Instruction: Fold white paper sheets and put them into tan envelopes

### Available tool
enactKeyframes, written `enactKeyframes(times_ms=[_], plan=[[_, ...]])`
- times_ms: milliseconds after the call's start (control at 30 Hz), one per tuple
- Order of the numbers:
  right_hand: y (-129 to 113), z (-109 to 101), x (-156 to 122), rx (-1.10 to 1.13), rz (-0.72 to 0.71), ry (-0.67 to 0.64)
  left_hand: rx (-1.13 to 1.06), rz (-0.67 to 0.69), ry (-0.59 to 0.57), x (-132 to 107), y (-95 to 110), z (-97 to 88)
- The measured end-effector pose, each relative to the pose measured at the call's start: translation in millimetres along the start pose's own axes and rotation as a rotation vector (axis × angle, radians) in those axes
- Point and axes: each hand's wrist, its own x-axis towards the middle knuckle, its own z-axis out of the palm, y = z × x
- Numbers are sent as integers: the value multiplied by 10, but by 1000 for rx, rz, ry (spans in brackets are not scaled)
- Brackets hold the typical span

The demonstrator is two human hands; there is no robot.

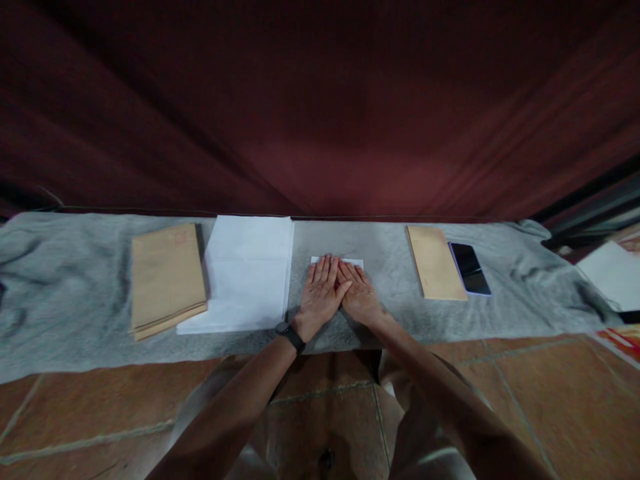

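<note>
Both of my hands lie flat, fingers stretched out, on a small folded white paper (351, 262) in the middle of a grey cloth (60, 300). My left hand (320, 293) partly overlaps my right hand (356, 293), and only the paper's far edge shows beyond the fingertips. A black band sits on my left wrist. Neither hand grips anything.
Left of my hands lies a stack of white sheets (245, 273), then a stack of brown envelopes (167, 280). To the right lie one brown envelope (435, 270) and a dark phone (470, 268). A dark red curtain hangs behind. Tiled floor lies in front, more papers at far right.
</note>
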Motion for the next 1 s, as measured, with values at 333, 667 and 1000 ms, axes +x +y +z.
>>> enactKeyframes(times_ms=[333,667,1000], plan=[[172,-17,-66,36,88,10,44,-57,19,-55,-147,-13],[397,-57,-166,20,160,19,43,-102,73,-117,-240,21],[517,-249,-203,74,283,47,35,-134,74,-153,-272,23]])
